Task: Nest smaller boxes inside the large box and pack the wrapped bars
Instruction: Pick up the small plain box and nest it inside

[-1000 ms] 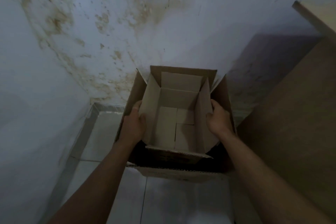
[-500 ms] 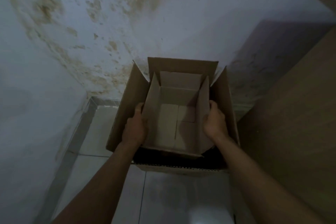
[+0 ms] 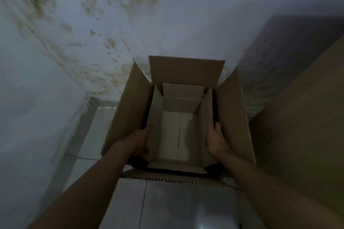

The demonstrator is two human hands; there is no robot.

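A large brown cardboard box stands open on the tiled floor against the wall, its flaps spread upward. A smaller, paler cardboard box sits down inside it, open at the top and empty. My left hand holds the small box's left wall from outside, fingers down between the two boxes. My right hand holds its right wall the same way, thumb up along the edge. No wrapped bars are in view.
A stained white wall rises right behind the boxes. A tall brown panel stands close on the right. White floor tiles lie in front of the boxes, with a tiled skirting at the left.
The small box has sunk deeper into the large box with both hands lowering it. The large box's side flaps now stand well above my hands.
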